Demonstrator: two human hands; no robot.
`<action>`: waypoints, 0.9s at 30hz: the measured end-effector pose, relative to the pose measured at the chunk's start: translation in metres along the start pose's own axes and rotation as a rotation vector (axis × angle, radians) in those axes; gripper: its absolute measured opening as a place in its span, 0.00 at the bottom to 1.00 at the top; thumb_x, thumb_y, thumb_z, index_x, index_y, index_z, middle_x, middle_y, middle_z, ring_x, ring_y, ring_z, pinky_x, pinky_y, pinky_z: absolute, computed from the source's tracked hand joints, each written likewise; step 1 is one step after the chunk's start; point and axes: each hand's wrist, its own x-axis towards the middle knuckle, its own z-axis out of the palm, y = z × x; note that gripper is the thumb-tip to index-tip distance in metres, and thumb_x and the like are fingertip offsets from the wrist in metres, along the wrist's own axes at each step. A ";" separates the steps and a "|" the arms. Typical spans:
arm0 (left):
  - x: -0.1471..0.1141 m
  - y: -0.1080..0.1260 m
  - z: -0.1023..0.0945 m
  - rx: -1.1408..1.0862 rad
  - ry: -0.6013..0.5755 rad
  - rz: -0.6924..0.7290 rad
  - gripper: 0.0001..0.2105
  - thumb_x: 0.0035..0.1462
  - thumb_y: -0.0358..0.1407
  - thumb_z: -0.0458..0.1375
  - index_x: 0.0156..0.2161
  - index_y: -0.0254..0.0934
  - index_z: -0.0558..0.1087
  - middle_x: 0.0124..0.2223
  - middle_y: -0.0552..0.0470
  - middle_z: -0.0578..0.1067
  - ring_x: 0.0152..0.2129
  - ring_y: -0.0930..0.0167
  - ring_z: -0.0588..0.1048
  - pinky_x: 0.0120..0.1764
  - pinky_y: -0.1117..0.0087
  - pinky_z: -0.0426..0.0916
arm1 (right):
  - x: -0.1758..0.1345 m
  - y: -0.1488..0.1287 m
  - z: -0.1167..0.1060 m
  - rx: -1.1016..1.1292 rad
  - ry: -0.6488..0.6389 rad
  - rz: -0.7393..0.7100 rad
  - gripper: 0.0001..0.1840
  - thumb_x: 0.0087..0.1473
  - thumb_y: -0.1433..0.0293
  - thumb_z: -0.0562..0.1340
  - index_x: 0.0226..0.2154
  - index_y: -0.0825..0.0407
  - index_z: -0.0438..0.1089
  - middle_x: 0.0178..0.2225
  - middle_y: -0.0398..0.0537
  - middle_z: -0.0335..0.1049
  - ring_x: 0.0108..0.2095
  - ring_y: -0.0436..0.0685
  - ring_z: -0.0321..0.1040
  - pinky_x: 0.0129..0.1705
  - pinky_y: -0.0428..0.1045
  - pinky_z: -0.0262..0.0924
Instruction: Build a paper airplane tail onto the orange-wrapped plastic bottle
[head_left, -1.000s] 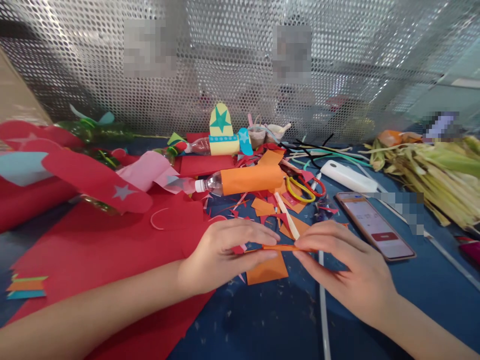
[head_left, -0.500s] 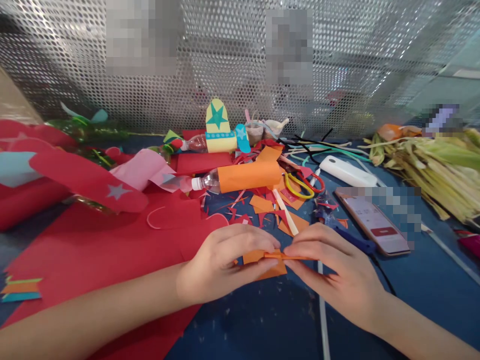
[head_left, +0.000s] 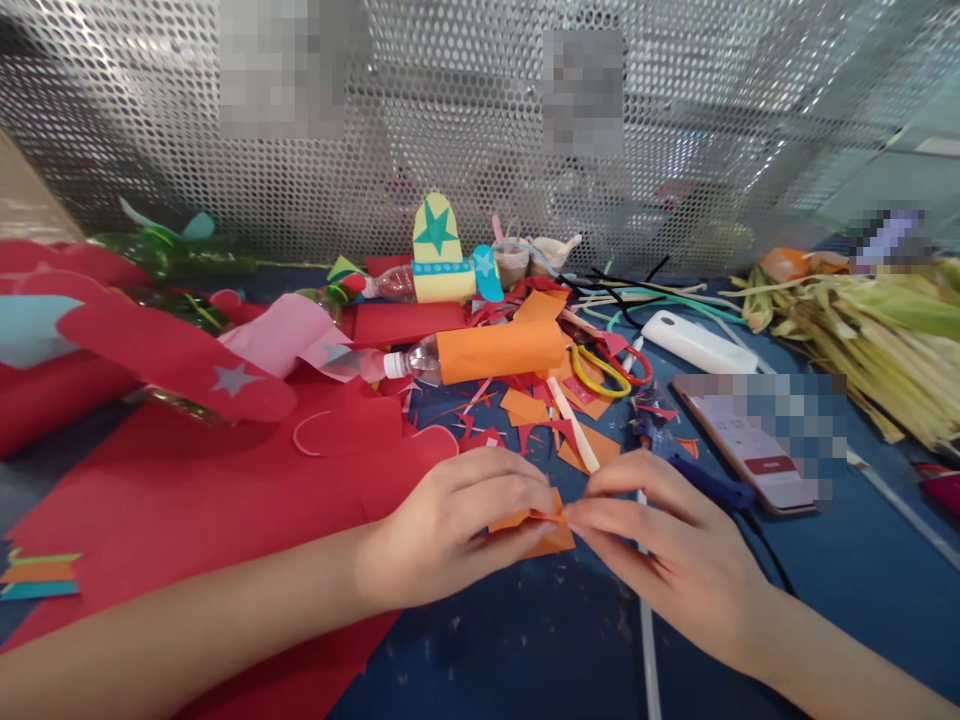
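Right hand (head_left: pixel 675 550) shifted inward, thin orange paper (head_left: pixel 552 517)

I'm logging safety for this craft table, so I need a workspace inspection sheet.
Surface: dark blue table, partly covered by red paper at left.
Things in hand: folded orange paper, over an orange sheet.
Clutter: paper scraps, orange-wrapped bottle lying down, scissor handles, phone.
Hands: left hand and right hand pinch the folded orange paper, fingertips close together.
Cables: white cord at right; black cord by the right hand; white strip, cord or tape unclear.
Surroundings: perforated metal panel behind; dry husks at right.
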 end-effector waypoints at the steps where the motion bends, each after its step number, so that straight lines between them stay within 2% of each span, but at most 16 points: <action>1: -0.001 0.000 0.000 0.015 -0.003 0.010 0.06 0.56 0.25 0.57 0.40 0.33 0.70 0.35 0.46 0.74 0.33 0.72 0.75 0.36 0.72 0.73 | 0.000 0.000 0.000 -0.004 0.007 0.000 0.08 0.54 0.80 0.60 0.36 0.54 0.70 0.32 0.48 0.67 0.33 0.50 0.67 0.36 0.46 0.64; 8: -0.004 -0.005 0.002 0.147 0.048 0.037 0.07 0.57 0.24 0.55 0.40 0.33 0.70 0.37 0.45 0.74 0.34 0.71 0.74 0.38 0.70 0.73 | 0.004 0.005 -0.001 0.022 0.041 0.063 0.08 0.52 0.80 0.62 0.35 0.53 0.68 0.32 0.47 0.70 0.34 0.50 0.70 0.41 0.44 0.66; 11: -0.005 -0.006 0.003 0.134 0.055 0.011 0.07 0.56 0.24 0.56 0.40 0.32 0.69 0.37 0.45 0.74 0.34 0.71 0.74 0.38 0.70 0.73 | 0.004 0.007 0.000 0.036 0.044 0.068 0.08 0.53 0.80 0.61 0.34 0.52 0.68 0.32 0.46 0.71 0.33 0.50 0.70 0.39 0.44 0.67; 16: -0.007 -0.006 0.005 0.127 -0.006 0.038 0.07 0.58 0.25 0.56 0.42 0.31 0.70 0.38 0.45 0.74 0.35 0.71 0.74 0.40 0.70 0.72 | 0.000 0.007 0.005 0.079 0.014 0.064 0.07 0.54 0.79 0.61 0.34 0.52 0.69 0.33 0.47 0.72 0.34 0.50 0.72 0.39 0.45 0.68; 24: -0.007 -0.007 0.007 0.104 0.060 0.000 0.06 0.57 0.24 0.56 0.40 0.31 0.70 0.36 0.45 0.74 0.34 0.71 0.74 0.38 0.70 0.72 | 0.003 0.009 0.002 0.076 0.044 0.107 0.07 0.52 0.78 0.63 0.34 0.53 0.70 0.31 0.46 0.74 0.33 0.50 0.73 0.40 0.43 0.69; 27: -0.006 -0.006 0.008 0.082 0.060 -0.023 0.07 0.55 0.25 0.58 0.41 0.32 0.69 0.36 0.46 0.75 0.34 0.71 0.74 0.40 0.70 0.72 | 0.004 0.007 0.003 0.082 0.026 0.127 0.07 0.52 0.79 0.62 0.33 0.52 0.70 0.30 0.46 0.74 0.32 0.50 0.73 0.38 0.43 0.69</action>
